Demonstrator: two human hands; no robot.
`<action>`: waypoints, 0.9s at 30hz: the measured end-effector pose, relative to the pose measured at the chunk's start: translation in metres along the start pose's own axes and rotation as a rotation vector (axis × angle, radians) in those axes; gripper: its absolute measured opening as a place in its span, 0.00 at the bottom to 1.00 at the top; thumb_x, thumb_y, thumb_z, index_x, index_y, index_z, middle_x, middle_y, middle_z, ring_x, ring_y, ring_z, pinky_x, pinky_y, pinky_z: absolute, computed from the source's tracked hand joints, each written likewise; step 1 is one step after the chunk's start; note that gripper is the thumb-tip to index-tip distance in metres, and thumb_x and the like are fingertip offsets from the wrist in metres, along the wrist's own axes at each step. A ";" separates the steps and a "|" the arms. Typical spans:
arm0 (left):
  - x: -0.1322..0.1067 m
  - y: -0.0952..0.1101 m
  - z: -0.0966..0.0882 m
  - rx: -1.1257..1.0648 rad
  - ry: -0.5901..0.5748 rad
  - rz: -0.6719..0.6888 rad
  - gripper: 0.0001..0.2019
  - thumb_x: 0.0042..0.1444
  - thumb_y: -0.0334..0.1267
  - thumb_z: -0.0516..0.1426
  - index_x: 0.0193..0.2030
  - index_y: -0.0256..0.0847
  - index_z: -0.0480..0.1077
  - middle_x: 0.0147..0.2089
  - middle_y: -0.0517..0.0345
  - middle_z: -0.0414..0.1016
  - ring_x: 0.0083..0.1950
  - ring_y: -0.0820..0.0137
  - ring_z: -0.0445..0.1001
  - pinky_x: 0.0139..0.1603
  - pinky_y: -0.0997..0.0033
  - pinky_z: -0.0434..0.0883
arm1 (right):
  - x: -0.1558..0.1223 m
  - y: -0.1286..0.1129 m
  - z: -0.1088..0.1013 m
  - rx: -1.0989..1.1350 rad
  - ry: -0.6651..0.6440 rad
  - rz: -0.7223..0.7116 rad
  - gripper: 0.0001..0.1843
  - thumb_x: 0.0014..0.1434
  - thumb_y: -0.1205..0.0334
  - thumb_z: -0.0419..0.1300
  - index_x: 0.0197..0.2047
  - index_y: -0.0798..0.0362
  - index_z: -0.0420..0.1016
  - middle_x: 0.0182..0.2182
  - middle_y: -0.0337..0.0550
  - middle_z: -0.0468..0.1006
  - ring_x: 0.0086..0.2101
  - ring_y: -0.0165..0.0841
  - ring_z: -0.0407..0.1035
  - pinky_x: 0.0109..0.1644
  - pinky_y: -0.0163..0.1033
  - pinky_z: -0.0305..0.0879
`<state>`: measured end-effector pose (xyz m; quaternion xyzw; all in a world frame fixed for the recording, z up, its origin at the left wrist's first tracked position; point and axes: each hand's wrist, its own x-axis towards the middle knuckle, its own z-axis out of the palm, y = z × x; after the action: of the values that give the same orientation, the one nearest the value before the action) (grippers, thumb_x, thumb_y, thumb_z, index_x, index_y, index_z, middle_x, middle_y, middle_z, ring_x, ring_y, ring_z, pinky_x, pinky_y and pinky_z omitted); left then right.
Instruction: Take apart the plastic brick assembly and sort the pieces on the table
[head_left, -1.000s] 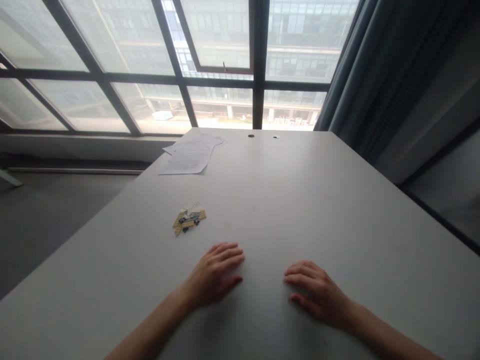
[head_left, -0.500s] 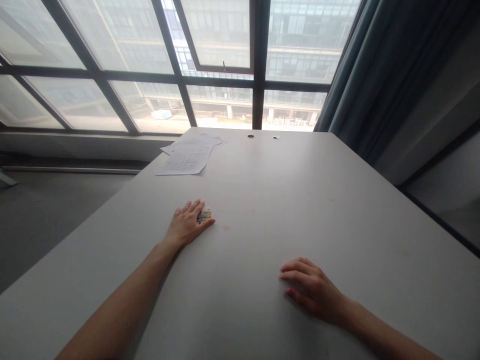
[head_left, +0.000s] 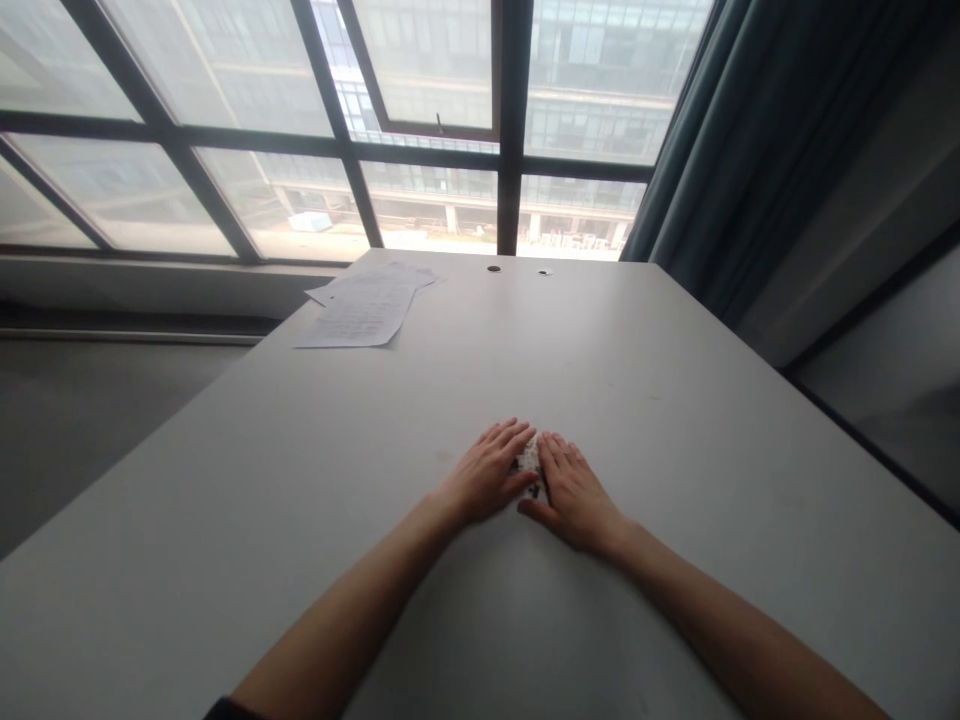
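Nearly at the middle of the wide, matt white desk [head_left: 697,370], both hands lie palm-down with the fingers stretched out and pointing away from the person. The left hand [head_left: 486,476] and the right hand [head_left: 574,492] sit close together, angled slightly toward each other. Neither is clenched; both are spread flat. In the narrow gap between them a small pale piece with dark specks, seemingly built of tiny bricks [head_left: 529,464], rests on the desk. The inner edges of both hands touch it or lie just beside it. Most of it is hidden, so its shape cannot be told. Held like this, the hands seem to hem the piece in from both sides rather than pinch it, and the desk carries its weight.

Well apart, at the far left corner, a few printed white paper sheets [head_left: 358,312] lie loosely overlapped, out of reach of the forearms. Two small round cable holes [head_left: 493,268] sit at the far edge, below the dark-framed window [head_left: 510,120]. A grey-blue curtain [head_left: 750,130] hangs on the right.
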<state>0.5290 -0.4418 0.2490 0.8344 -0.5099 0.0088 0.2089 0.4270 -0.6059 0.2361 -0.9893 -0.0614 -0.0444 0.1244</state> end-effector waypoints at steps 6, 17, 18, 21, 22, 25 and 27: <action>-0.035 -0.025 -0.018 0.122 -0.100 -0.043 0.33 0.62 0.54 0.48 0.69 0.43 0.47 0.70 0.51 0.50 0.71 0.57 0.46 0.69 0.51 0.48 | 0.013 0.003 0.000 -0.056 -0.041 -0.054 0.53 0.58 0.30 0.44 0.68 0.68 0.43 0.67 0.63 0.45 0.66 0.48 0.38 0.68 0.54 0.39; -0.033 -0.036 -0.013 0.249 -0.030 -0.211 0.29 0.63 0.54 0.45 0.68 0.47 0.50 0.70 0.51 0.52 0.71 0.54 0.46 0.67 0.46 0.47 | 0.049 0.005 -0.005 -0.026 -0.037 -0.144 0.44 0.62 0.36 0.43 0.70 0.60 0.42 0.67 0.54 0.47 0.66 0.43 0.38 0.68 0.54 0.36; -0.033 -0.037 -0.013 0.256 -0.006 -0.231 0.30 0.63 0.55 0.45 0.68 0.45 0.51 0.70 0.49 0.52 0.71 0.54 0.47 0.67 0.47 0.47 | 0.045 0.003 -0.004 -0.020 -0.014 -0.112 0.47 0.61 0.35 0.44 0.69 0.62 0.41 0.67 0.56 0.46 0.66 0.44 0.37 0.68 0.53 0.36; -0.028 -0.042 -0.013 0.244 0.032 -0.230 0.34 0.61 0.57 0.46 0.69 0.40 0.49 0.70 0.47 0.50 0.71 0.56 0.46 0.68 0.50 0.47 | 0.030 -0.007 0.003 -0.006 0.010 -0.034 0.58 0.54 0.28 0.47 0.69 0.69 0.40 0.67 0.64 0.43 0.66 0.49 0.36 0.67 0.54 0.38; -0.026 -0.043 -0.013 0.236 0.023 -0.209 0.35 0.61 0.58 0.46 0.69 0.40 0.47 0.71 0.47 0.49 0.71 0.57 0.45 0.68 0.50 0.47 | 0.026 -0.011 0.006 -0.006 0.008 -0.014 0.60 0.52 0.26 0.47 0.68 0.70 0.41 0.67 0.66 0.42 0.66 0.51 0.35 0.67 0.55 0.38; -0.017 -0.044 -0.013 0.213 -0.043 -0.137 0.33 0.62 0.57 0.44 0.69 0.42 0.47 0.71 0.51 0.47 0.72 0.57 0.43 0.68 0.49 0.46 | 0.019 -0.023 0.013 -0.016 0.006 0.036 0.59 0.54 0.27 0.45 0.68 0.73 0.42 0.67 0.68 0.41 0.66 0.52 0.34 0.67 0.54 0.37; -0.012 -0.044 -0.014 0.195 -0.090 -0.111 0.30 0.64 0.55 0.42 0.69 0.45 0.48 0.71 0.53 0.48 0.71 0.58 0.45 0.68 0.48 0.46 | 0.022 -0.027 0.014 -0.025 0.008 0.061 0.56 0.56 0.29 0.45 0.68 0.73 0.43 0.67 0.67 0.42 0.66 0.51 0.34 0.67 0.53 0.36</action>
<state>0.5639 -0.4090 0.2441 0.8773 -0.4686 0.0095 0.1039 0.4463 -0.5743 0.2313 -0.9921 -0.0301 -0.0454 0.1134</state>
